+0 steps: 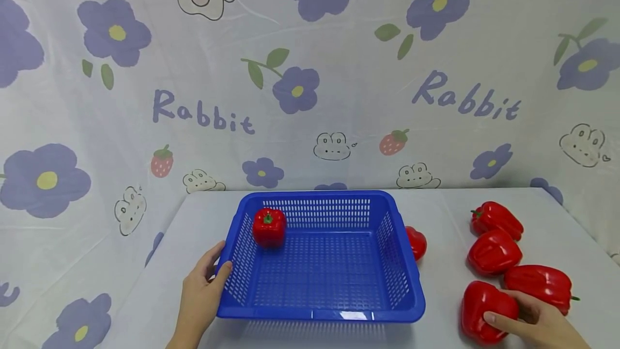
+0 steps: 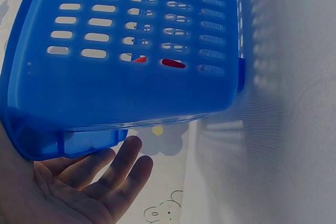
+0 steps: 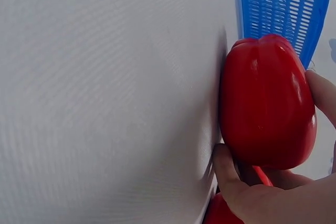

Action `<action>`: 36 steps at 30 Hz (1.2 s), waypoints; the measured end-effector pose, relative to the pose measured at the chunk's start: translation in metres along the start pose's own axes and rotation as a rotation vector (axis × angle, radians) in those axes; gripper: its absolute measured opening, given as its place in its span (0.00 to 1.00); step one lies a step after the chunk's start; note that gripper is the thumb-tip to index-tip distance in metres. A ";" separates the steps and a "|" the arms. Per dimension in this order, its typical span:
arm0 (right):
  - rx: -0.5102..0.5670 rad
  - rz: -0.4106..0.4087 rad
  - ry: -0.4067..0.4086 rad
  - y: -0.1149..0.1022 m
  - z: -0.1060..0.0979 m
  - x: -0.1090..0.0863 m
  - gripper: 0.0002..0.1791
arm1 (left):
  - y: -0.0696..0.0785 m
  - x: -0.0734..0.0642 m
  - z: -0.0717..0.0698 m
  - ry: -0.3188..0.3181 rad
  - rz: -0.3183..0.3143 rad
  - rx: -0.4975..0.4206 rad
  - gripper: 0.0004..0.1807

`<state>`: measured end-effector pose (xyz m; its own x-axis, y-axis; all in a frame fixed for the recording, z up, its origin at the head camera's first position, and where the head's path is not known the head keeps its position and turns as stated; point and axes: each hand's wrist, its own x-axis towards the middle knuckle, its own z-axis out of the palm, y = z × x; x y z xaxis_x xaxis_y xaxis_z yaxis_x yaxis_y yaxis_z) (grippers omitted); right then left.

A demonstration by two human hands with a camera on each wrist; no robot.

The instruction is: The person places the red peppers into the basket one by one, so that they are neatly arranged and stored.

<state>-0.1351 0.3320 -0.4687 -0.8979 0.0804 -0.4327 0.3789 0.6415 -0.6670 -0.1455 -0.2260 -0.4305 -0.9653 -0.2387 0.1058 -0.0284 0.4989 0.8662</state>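
Observation:
My left hand grips the left rim of a blue plastic basket, the thumb at the rim and the other fingers underneath on its outer side. Inside the basket's back left corner sits one red bell pepper with a green stem. To the right of the basket, my right hand holds another red bell pepper between thumb and fingers, low at the white tabletop. Its stem is out of sight in the right wrist view.
Several red bell peppers lie on the right of the white table, such as the rear one and the one with its stem pointing right. A further pepper is partly hidden behind the basket's right side. A patterned curtain hangs behind.

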 end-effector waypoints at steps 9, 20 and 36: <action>0.088 -0.008 0.021 0.002 0.001 0.002 0.59 | 0.000 0.001 0.000 -0.001 0.003 -0.004 0.26; 0.077 -0.026 0.037 0.001 -0.001 0.002 0.61 | 0.000 0.000 0.000 0.005 0.011 -0.005 0.26; 0.117 -0.069 0.090 -0.022 0.000 -0.008 0.62 | 0.002 -0.002 -0.001 0.004 0.031 -0.010 0.26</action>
<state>-0.1358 0.3174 -0.4505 -0.9373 0.1106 -0.3306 0.3342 0.5552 -0.7616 -0.1433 -0.2251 -0.4289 -0.9646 -0.2266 0.1349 0.0042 0.4982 0.8671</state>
